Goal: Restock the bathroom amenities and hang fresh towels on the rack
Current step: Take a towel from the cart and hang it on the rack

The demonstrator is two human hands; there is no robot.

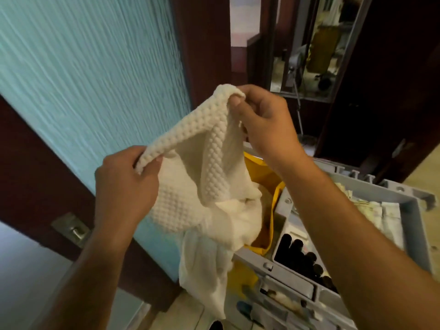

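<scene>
A white waffle-textured towel (190,144) is stretched between both hands at chest height. My left hand (123,182) pinches one corner of its edge low on the left. My right hand (264,120) pinches the other corner higher up. The rest of the towel hangs down crumpled over the yellow bag (269,172) of the grey housekeeping cart (409,210). More white cloth (207,277) trails down the cart's side.
The cart's tray holds several dark bottles (302,258) and folded paper items (371,203). A frosted turquoise glass panel (83,79) in a dark wooden frame stands on the left, with a metal latch (71,228). A mirror (316,44) and dark wardrobe are behind.
</scene>
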